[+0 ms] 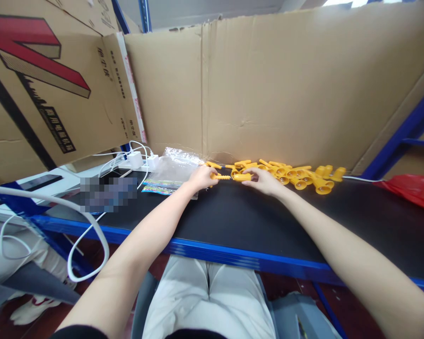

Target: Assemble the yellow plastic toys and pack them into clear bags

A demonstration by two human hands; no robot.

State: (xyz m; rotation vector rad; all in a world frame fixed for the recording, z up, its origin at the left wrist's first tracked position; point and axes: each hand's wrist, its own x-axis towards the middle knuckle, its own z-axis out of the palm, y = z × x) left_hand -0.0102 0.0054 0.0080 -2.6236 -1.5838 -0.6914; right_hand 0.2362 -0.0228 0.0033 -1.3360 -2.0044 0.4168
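Observation:
My left hand (202, 178) is closed around the ribbed end of a yellow plastic piece (222, 177) over the black shelf top (240, 216). My right hand (263, 181) pinches a thicker yellow piece (242, 177) that meets the first one end to end between the two hands. Just behind and to the right lies a heap of several similar yellow plastic parts (297, 174) along the cardboard wall.
Clear plastic bags (169, 172) with printed cards lie left of my hands. White chargers and cables (137, 160) sit further left. A cardboard sheet (268, 84) backs the shelf, a printed carton (49, 80) leans at left, and a red bag (413, 188) lies at right.

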